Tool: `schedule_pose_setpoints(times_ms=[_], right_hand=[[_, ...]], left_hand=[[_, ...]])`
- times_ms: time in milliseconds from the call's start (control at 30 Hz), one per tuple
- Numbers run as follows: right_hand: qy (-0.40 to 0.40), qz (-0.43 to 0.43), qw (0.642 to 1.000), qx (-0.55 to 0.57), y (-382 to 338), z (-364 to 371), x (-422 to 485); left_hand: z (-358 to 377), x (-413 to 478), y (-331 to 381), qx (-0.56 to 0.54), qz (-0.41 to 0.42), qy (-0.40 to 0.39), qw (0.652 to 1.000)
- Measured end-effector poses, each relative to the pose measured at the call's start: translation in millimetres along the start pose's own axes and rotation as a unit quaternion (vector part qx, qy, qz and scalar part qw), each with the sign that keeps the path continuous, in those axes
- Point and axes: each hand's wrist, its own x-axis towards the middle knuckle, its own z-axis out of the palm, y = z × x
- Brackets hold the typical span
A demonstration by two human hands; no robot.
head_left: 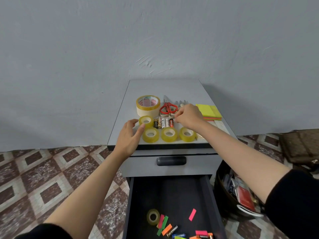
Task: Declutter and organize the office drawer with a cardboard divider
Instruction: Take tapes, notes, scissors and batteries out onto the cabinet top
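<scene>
On the grey cabinet top (155, 88) lie a big tape roll (148, 105), red scissors (168, 107), a sticky-note pad (208, 111), a row of batteries (163, 123) and several small yellow tape rolls (169, 134). My left hand (131, 133) is spread open, its fingertips at the far-left small roll (146, 120). My right hand (189, 116) hovers just right of the batteries with fingers curled downward; what its fingertips pinch, if anything, is hidden. Below, the open black drawer (172, 192) holds one tape roll (153, 217), coloured paper flags (192, 214) and loose batteries (172, 230).
A closed drawer with a dark handle (171, 160) sits between the top and the open drawer. A black bag (238, 195) stuffed with papers stands on the patterned tile floor at the right. A grey wall is right behind the cabinet.
</scene>
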Motion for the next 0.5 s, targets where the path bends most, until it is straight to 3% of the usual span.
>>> schedule_pose_setpoints(times_ms=[200, 367, 500], right_hand=[[0.027, -0.056, 0.993, 0.098, 3, -22, -65], [-0.047, -0.070, 0.989, 0.120, 23, -12, -131], [-0.088, -0.050, 0.985, 0.142, 49, 15, -171]], left_hand=[[-9, -35, 3, 0.009, -0.022, -0.029, 0.999], [-6, -84, 2, 0.005, -0.022, 0.009, 1.000], [3, -128, -18, 0.014, -0.053, -0.016, 0.998]])
